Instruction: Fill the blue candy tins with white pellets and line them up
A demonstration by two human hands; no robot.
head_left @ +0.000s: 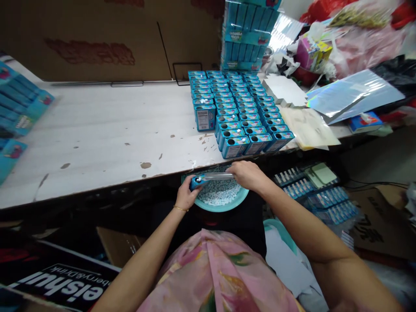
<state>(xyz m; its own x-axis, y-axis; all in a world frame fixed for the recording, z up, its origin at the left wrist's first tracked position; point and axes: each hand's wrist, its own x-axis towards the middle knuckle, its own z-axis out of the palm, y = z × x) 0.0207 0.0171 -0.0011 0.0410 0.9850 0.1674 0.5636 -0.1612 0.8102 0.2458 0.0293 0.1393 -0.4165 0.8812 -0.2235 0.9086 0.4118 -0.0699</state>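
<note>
Over the left side of the bowl [242, 199], the blue tin [199, 182] is facing its holed top upward, that face's longer side running roughly left to right; the clear tube [218, 176] is lying nearly level along the same line, its far end pointing left and meeting the tin's top; the tin's exact tilt I cannot tell. The left hand [186, 196] is reaching up from lower left, its fingers closing around the tin; the right hand [247, 175] is coming in from lower right with the elbow bending outward, its fingers pinching the tube's right end. One tin, one tube and one bowl are sitting in this working spot; white pellets [221, 193], too many to count, are filling the bowl; on the bench [113, 125], standing tins [245, 111] are forming four columns.
</note>
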